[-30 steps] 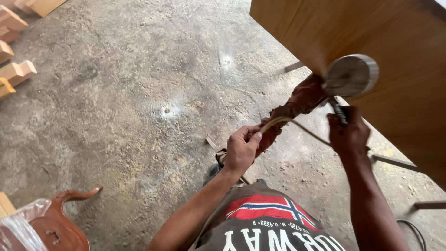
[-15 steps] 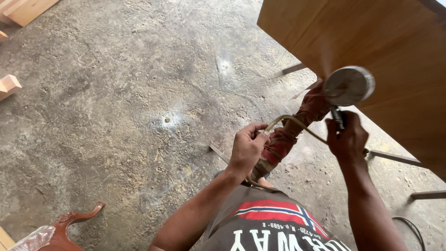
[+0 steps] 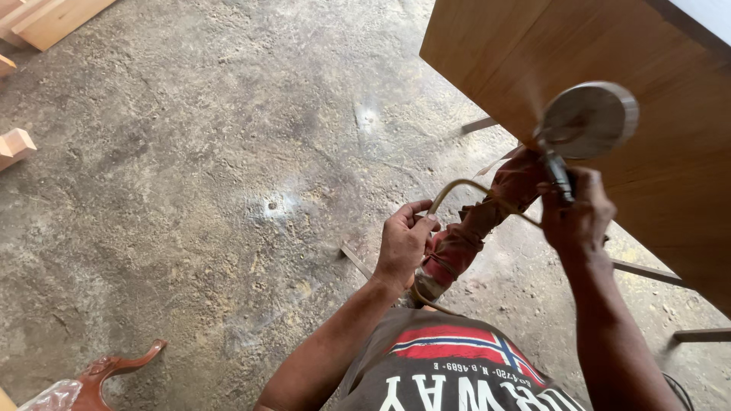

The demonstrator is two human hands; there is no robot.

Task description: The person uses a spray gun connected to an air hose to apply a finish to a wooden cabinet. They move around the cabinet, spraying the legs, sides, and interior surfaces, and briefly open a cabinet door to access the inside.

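My right hand (image 3: 579, 217) grips a spray gun (image 3: 582, 125) with a round metal cup on top, held close to a large brown wooden panel (image 3: 609, 84) at the upper right. A fine mist shows in front of the nozzle against the panel. My left hand (image 3: 403, 243) is closed on the hose (image 3: 457, 190), which runs from the gun down toward my body. A stained reddish cloth (image 3: 476, 221) is wrapped around the hose between my two hands.
Rough concrete floor (image 3: 190, 190) spreads to the left. Light wooden blocks (image 3: 15, 144) and planks (image 3: 53, 19) lie at the left edge and top left. A carved reddish chair leg (image 3: 114, 369) sits at the bottom left. Metal stand legs (image 3: 647, 270) run under the panel.
The view has shifted, so the blocks at the left have slid out toward the edge. My hands stay on the gun and hose, the gun remaining near the panel.
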